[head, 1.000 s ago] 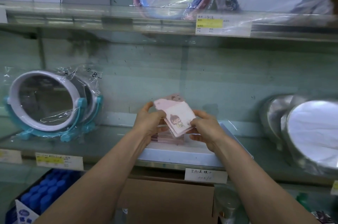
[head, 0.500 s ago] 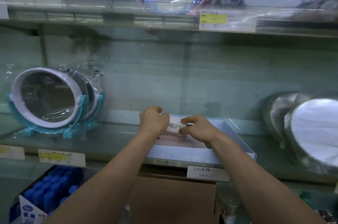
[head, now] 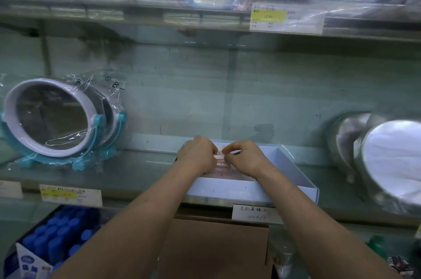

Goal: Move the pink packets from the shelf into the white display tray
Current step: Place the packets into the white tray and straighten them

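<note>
A second ago I held the stack of thin pink packets (head: 220,166) raised; now my left hand (head: 197,157) and right hand (head: 245,159) have lowered it into the white cardboard display tray (head: 293,171), so this batch is nearly placed. My curled fingers (head: 229,150) pinch the packets between them. The hands hide which way the packets point and their long axis, so I cannot tell either.

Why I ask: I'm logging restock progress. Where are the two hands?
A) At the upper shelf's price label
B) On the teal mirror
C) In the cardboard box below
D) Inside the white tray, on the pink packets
D: the left hand and right hand are inside the white tray, fingers curled on the pink packets.
</note>
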The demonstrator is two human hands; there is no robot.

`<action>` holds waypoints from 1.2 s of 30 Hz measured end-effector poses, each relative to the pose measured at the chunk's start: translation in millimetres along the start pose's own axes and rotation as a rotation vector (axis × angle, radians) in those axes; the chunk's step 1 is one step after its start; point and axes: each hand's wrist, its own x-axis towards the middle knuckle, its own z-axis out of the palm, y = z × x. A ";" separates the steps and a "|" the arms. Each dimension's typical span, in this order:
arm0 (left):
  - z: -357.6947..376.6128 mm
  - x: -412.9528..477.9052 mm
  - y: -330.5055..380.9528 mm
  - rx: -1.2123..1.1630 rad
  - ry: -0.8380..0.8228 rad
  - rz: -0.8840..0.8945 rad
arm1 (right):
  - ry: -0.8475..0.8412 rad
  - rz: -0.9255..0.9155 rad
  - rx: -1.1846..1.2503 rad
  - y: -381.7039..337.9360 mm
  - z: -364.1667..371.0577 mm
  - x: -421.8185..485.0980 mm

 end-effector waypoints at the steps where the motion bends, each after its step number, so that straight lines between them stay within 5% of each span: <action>1: -0.5 1.8 -1.4 -0.003 -0.024 0.017 | 0.026 -0.014 -0.039 -1.5 -0.5 -0.6; 8: -17.9 5.5 -5.2 0.250 -0.070 0.069 | 0.096 -0.097 -0.276 -9.4 -5.0 -10.0; 17: -23.7 -3.4 9.6 0.425 -0.080 0.114 | -0.156 -0.209 -0.662 -20.4 -6.6 -19.1; 21: -20.4 -7.4 8.0 0.393 -0.001 0.082 | -0.243 -0.213 -0.652 -24.9 -8.7 -19.5; 27: -28.7 -15.5 13.6 0.404 -0.101 0.039 | -0.280 -0.165 -0.600 -28.9 -15.4 -24.8; 36: -49.2 -42.4 -7.0 0.422 0.065 -0.043 | -0.153 -0.259 -0.448 -47.2 -22.5 -46.0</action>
